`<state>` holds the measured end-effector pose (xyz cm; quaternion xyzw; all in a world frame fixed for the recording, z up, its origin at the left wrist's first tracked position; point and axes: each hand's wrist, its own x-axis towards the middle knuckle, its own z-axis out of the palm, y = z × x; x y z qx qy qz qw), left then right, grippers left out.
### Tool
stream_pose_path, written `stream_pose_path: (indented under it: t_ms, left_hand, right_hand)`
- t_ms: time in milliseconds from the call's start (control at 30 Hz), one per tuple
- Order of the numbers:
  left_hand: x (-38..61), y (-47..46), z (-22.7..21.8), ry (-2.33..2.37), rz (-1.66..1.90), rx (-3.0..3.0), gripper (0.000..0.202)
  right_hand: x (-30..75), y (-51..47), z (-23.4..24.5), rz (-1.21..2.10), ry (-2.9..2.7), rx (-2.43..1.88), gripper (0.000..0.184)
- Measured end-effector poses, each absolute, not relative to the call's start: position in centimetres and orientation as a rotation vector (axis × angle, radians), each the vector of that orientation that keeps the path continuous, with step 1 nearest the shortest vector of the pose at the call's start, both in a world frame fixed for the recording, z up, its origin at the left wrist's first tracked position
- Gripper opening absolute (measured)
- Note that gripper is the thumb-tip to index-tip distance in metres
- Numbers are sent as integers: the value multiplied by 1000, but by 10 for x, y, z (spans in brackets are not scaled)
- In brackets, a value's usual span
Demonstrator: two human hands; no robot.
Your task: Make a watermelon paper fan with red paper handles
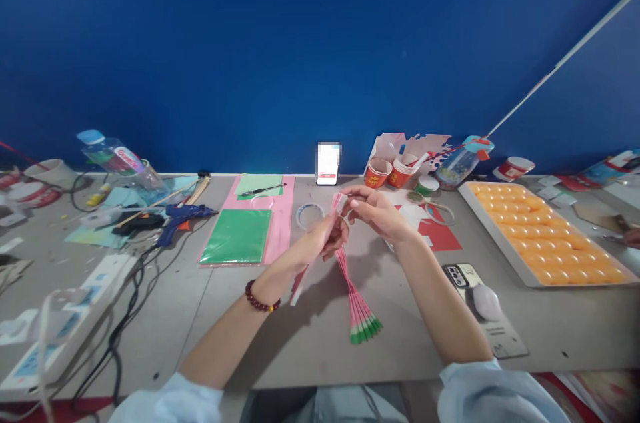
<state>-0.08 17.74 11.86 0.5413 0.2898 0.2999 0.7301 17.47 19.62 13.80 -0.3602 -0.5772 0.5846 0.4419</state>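
Note:
Folded pink paper with accordion pleats [353, 299] hangs from my hands over the grey table, its lower end fanned out in green and white. My left hand [327, 235] is closed around the middle of the folded paper. Near the paper's upper end, my right hand [375, 211] has its thumb and fingers pinched together on it. Another pink and white length [301, 284] sticks out below my left hand; whether it belongs to the same paper I cannot tell. A roll of clear tape [310, 216] lies just left of my hands.
Left are a green paper pack [237, 237], a blue glue gun [183, 217] with cables and a power strip [75, 316]. A lit phone [328, 165] stands against the blue wall. Right are red paper cups [379, 173], another phone [493, 316] and a tray of orange balls [473, 206].

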Motion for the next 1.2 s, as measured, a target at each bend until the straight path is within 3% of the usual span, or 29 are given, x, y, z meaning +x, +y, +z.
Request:
stream_pose_path:
  t_ms: [133, 333, 433, 733, 967, 1200]
  left_hand:
    - [-6, 177, 123, 621, 606, 1289, 59]
    - [-13, 174, 135, 677, 535, 1509, 61]
    - [-15, 172, 140, 722, 517, 1585, 59]
    - [-19, 177, 140, 902, 589, 1621, 49]
    - [-17, 177, 137, 948, 801, 1710, 35]
    - [-18, 178, 137, 927, 800, 1728, 34]
  right_hand:
    - [173, 192, 142, 1486, -1374, -921, 27]
    - [172, 189, 147, 1662, -1319, -889, 42]
    - [173, 190, 144, 1718, -1294, -820, 38]
    - [169, 188, 141, 1431, -1319, -940, 23]
    - [163, 180, 145, 1355, -1327, -953, 32]
    - [161, 178, 144, 1170, -1360, -1078, 25]
